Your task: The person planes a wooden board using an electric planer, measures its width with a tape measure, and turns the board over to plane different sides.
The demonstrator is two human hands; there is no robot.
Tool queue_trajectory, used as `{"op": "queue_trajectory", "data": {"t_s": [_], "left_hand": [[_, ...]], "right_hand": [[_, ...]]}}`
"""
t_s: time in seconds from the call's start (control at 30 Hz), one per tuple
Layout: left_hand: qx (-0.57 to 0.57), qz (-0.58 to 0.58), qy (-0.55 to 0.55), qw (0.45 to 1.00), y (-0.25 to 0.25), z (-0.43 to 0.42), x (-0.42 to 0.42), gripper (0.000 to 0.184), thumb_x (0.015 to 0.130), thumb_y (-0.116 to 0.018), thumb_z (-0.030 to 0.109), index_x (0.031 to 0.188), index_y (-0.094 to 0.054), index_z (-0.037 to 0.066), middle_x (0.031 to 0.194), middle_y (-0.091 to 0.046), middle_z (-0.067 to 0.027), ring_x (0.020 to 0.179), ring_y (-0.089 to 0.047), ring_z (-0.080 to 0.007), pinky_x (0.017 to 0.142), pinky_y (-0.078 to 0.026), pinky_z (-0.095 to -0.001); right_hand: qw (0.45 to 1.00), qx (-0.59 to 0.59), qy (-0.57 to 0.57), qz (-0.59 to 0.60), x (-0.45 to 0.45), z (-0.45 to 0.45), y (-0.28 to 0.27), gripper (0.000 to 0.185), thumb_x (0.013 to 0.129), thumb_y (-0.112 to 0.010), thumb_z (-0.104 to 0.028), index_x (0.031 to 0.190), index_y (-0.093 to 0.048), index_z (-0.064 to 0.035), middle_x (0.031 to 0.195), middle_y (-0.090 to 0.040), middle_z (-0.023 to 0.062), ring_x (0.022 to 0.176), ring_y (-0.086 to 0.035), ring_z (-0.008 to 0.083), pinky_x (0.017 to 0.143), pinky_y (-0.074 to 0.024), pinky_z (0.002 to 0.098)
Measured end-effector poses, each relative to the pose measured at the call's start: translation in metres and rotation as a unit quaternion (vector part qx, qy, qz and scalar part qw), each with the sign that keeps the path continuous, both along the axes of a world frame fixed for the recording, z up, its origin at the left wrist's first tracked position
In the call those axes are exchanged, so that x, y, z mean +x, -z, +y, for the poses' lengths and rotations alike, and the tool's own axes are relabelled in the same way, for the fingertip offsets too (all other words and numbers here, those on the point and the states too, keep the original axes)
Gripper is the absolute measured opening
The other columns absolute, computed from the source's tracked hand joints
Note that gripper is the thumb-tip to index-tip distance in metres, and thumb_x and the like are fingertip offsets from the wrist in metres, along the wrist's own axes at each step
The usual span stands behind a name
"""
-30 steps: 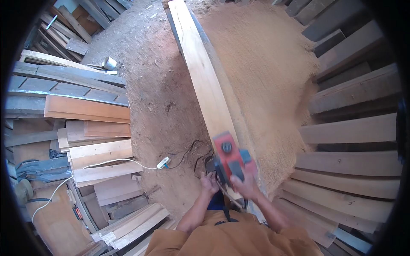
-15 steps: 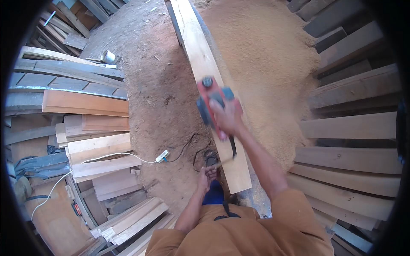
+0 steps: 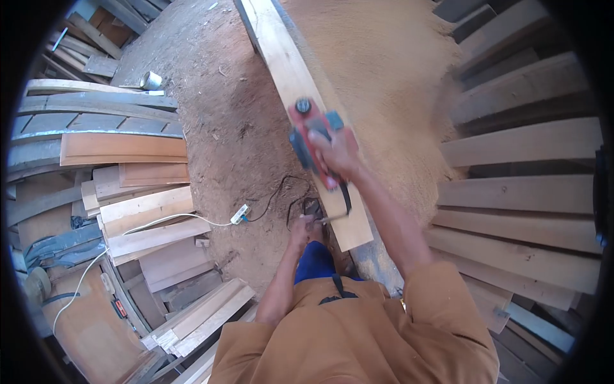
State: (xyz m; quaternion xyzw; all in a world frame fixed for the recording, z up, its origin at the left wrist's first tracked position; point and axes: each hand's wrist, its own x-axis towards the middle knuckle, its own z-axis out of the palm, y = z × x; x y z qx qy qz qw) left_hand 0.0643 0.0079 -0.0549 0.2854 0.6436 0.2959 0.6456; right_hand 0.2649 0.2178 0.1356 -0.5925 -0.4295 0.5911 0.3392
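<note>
A red and dark electric planer (image 3: 299, 146) rests on a long pale wooden board (image 3: 286, 67). My right hand (image 3: 340, 155) grips its handle from above. From the planer's rear a cord (image 3: 348, 200) curves down and across the board's near end. My left hand (image 3: 307, 229), beside that end and left of it, is closed around the cord. The image is a little blurred there, so the single fingers do not show well.
Sawdust (image 3: 390, 83) covers the ground right of the board. Stacked planks (image 3: 518, 195) line the right side, and more boards (image 3: 150, 208) lie on the left. A white power strip (image 3: 240, 214) with cables sits on the dirt floor. A can (image 3: 151, 80) stands farther back.
The view has shifted, and the board's near end now shows higher up. My right hand still holds the planer on the board. My left hand has moved closer to the board's end with the cord.
</note>
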Motion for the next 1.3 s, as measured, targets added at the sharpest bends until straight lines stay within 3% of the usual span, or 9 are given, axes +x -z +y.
{"op": "queue_trajectory", "data": {"t_s": [0.1,0.3,0.57,0.63,0.7,0.9,1.03,1.13,1.3], "left_hand": [[-0.047,-0.085,-0.054,0.994,-0.001,-0.012,0.011,0.063,0.11,-0.034,0.051,0.127,-0.068,0.001,0.104,-0.069,-0.0069,0.094,-0.061,-0.0194,0.085,-0.047,-0.0346],[-0.156,-0.314,-0.071,0.934,0.01,-0.024,0.033,0.075,0.109,-0.027,0.063,0.135,-0.062,0.003,0.127,-0.069,-0.0115,0.11,-0.064,-0.0245,0.099,-0.049,-0.0393],[-0.105,-0.365,-0.105,0.919,-0.024,-0.03,0.052,0.073,0.106,-0.032,0.067,0.137,-0.059,0.007,0.127,-0.068,-0.0109,0.115,-0.063,-0.0285,0.107,-0.045,-0.0458],[-0.135,-0.301,-0.083,0.94,-0.007,-0.034,0.046,0.075,0.106,-0.032,0.068,0.139,-0.057,0.005,0.129,-0.066,-0.0124,0.118,-0.062,-0.0303,0.111,-0.043,-0.0485],[-0.155,-0.3,-0.093,0.937,-0.012,-0.032,0.049,0.077,0.106,-0.03,0.067,0.14,-0.054,0.002,0.13,-0.065,-0.0147,0.119,-0.062,-0.0318,0.113,-0.042,-0.0502],[-0.14,-0.288,-0.075,0.944,-0.006,-0.031,0.048,0.075,0.11,-0.025,0.062,0.14,-0.053,0.0,0.127,-0.066,-0.0161,0.113,-0.064,-0.0306,0.105,-0.047,-0.045],[-0.103,-0.507,-0.027,0.856,0.081,-0.041,0.018,0.074,0.109,-0.025,0.063,0.143,-0.052,0.003,0.127,-0.067,-0.0135,0.108,-0.066,-0.0273,0.101,-0.05,-0.0412],[-0.112,-0.378,-0.038,0.918,0.015,-0.028,0.039,0.074,0.108,-0.025,0.064,0.147,-0.05,0.006,0.128,-0.067,-0.0123,0.107,-0.066,-0.027,0.099,-0.051,-0.0403],[-0.092,-0.2,-0.081,0.972,-0.042,-0.017,0.074,0.074,0.109,-0.022,0.064,0.15,-0.047,0.008,0.133,-0.064,-0.0128,0.115,-0.064,-0.0277,0.101,-0.052,-0.041]], "right_hand": [[0.997,-0.044,-0.064,-0.004,0.025,-0.118,-0.023,0.058,0.097,-0.064,-0.043,0.134,-0.059,0.0019,0.077,-0.065,0.0075,0.066,-0.062,0.0155,0.062,-0.053,0.035],[0.997,0.0,-0.06,-0.053,0.057,-0.334,-0.008,0.058,0.093,-0.066,-0.042,0.129,-0.061,0.003,0.109,-0.072,0.024,0.104,-0.072,0.0347,0.094,-0.0541,0.0444],[0.997,0.06,-0.035,-0.038,0.026,-0.224,-0.013,0.063,0.096,-0.065,-0.045,0.134,-0.059,0.0041,0.12,-0.069,0.0276,0.117,-0.067,0.0402,0.102,-0.0502,0.0452],[0.992,0.103,-0.038,-0.063,0.01,-0.154,-0.002,0.062,0.097,-0.061,-0.048,0.133,-0.06,0.0024,0.107,-0.072,0.0206,0.103,-0.07,0.0309,0.088,-0.0535,0.0428],[0.992,0.079,-0.052,-0.081,-0.004,-0.077,0.005,0.072,0.097,-0.061,-0.053,0.14,-0.057,0.0044,0.121,-0.068,0.0295,0.118,-0.066,0.0412,0.102,-0.05,0.0436],[0.998,-0.004,-0.053,-0.041,-0.007,0.031,-0.007,0.078,0.097,-0.062,-0.056,0.143,-0.053,0.0062,0.093,-0.072,0.0194,0.088,-0.071,0.0293,0.08,-0.0547,0.0411],[0.999,-0.035,-0.035,0.004,0.019,-0.016,0.001,0.073,0.098,-0.063,-0.05,0.143,-0.051,0.0056,0.08,-0.068,0.0114,0.075,-0.067,0.0212,0.067,-0.0531,0.0376],[0.998,-0.034,-0.042,-0.023,0.048,-0.105,-0.011,0.064,0.098,-0.065,-0.044,0.137,-0.053,0.0054,0.076,-0.064,0.0073,0.071,-0.064,0.0174,0.062,-0.0514,0.0354],[0.997,-0.047,-0.035,-0.045,0.083,-0.282,-0.019,0.064,0.095,-0.063,-0.047,0.136,-0.059,0.0023,0.117,-0.069,0.0219,0.11,-0.067,0.0313,0.097,-0.051,0.043]]}}
